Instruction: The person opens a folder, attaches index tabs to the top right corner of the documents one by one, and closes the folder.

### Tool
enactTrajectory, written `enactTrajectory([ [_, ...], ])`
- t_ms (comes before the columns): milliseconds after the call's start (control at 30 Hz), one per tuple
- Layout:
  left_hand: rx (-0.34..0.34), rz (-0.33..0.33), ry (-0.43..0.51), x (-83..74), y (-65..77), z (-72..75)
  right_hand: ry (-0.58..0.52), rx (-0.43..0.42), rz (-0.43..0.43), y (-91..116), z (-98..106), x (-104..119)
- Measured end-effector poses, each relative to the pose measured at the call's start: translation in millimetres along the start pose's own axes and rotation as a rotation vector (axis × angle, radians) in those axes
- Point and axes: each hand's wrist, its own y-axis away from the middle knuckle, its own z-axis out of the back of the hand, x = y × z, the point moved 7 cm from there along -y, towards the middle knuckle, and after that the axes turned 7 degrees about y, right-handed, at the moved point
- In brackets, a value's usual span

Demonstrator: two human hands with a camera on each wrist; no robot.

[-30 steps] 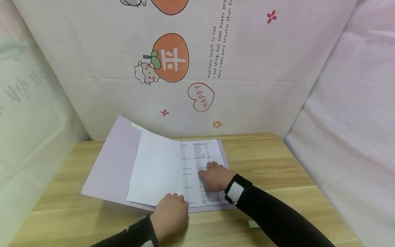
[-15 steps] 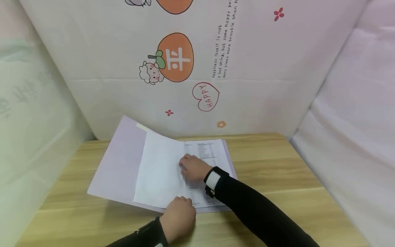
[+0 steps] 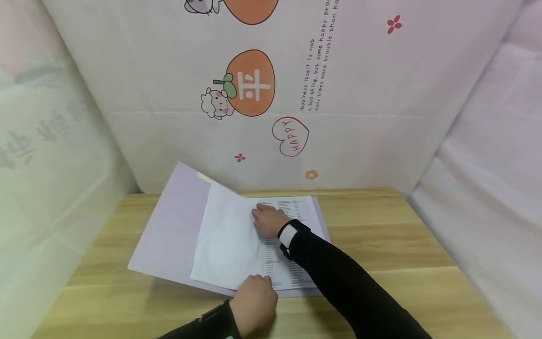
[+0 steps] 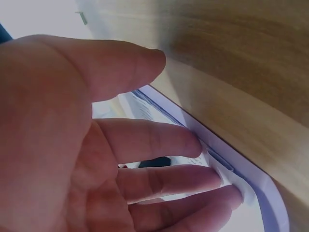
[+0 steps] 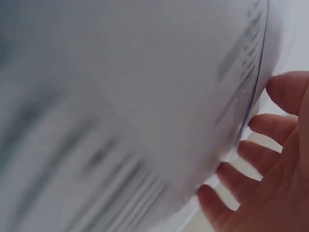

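Note:
A lilac folder (image 3: 171, 230) lies open on the wooden table, its left cover tilted up. Inside are a blank white sheet (image 3: 224, 240) on the left and a printed sheet (image 3: 306, 214) on the right. My right hand (image 3: 269, 221) touches the paper near the top of the fold; in the right wrist view its spread fingertips meet the curved page. At the bottom of the fold is my left hand (image 3: 256, 301). The left wrist view shows its fingers (image 4: 154, 137) extended against the page edge, the thumb standing apart over the table.
The wooden table top (image 3: 381, 245) extends to both sides of the folder. A printed white cloth (image 3: 360, 141) hangs behind it, and pale cloth also hangs on the left and right. Each wrist wears a strapped device under a black sleeve (image 3: 338, 263).
My right hand has moved left from the printed columns to the fold, then a little up along it. The left hand stays at the folder's bottom edge. The head view has shifted slightly.

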Motion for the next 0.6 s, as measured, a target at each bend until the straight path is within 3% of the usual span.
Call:
enactTrajectory([
  [233, -0.019, 0.026, 0.168, 8.2, 3.5, 4.2, 0.057, -0.009, 0.049, 41.9, 0.1, -57.4],
  [433, 0.007, 0.043, 0.213, 10.6, 3.1, 4.3, 0.087, -0.003, 0.010, 69.6, -2.6, -127.3],
  [600, 0.017, 0.059, 0.274, 12.8, 1.7, 5.1, 0.017, 0.031, -0.044, 91.7, -4.6, -156.2],
])
